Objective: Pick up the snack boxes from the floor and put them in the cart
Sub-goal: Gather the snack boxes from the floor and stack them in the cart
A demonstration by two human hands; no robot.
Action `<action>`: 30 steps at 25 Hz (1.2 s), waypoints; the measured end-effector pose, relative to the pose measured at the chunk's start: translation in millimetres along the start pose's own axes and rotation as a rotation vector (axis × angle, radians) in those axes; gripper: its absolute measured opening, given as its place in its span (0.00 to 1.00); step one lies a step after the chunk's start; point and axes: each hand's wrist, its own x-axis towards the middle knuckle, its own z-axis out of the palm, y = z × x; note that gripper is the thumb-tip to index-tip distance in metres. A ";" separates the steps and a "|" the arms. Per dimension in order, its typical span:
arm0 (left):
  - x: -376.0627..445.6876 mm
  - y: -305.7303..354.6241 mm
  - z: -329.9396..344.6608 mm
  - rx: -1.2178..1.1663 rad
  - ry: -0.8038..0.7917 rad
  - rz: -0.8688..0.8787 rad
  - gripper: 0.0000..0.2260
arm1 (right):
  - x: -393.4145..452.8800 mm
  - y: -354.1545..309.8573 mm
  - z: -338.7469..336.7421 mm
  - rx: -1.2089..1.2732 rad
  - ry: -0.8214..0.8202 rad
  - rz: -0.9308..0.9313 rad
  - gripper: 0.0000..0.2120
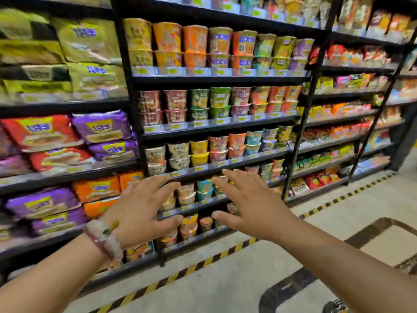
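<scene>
Hands reach forward, empty: left hand (144, 208), with a beaded bracelet (106, 239) at the wrist, and right hand (250, 204), both with fingers spread wide, holding nothing. Beyond them, black shelves (216, 80) carry cup noodles (196, 45) above the striped floor (225, 288). Snack boxes and cart lie outside the view.

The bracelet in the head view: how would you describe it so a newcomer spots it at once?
Start at the black shelving stacked with noodle cups, then drop to the two bare hands raised before it. The bracelet circles the wrist of the left hand: pale chunky beads beside a dark red band. The right hand has a bare wrist.
</scene>
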 end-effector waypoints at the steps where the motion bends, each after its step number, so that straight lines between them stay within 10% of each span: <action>1: -17.9 -19.4 -6.6 0.010 -0.021 -0.040 0.47 | 12.7 -22.3 2.3 0.000 -0.006 -0.040 0.45; 16: -299.7 -260.3 -76.3 0.192 -0.027 -0.690 0.41 | 180.3 -370.4 47.9 0.112 -0.008 -0.741 0.34; 22: -362.7 -322.5 -82.5 0.260 -0.046 -0.957 0.51 | 257.7 -473.0 66.0 0.089 -0.020 -1.025 0.43; 30: -432.5 -393.3 -91.2 0.389 0.010 -1.243 0.40 | 346.4 -610.0 73.6 0.109 -0.027 -1.345 0.44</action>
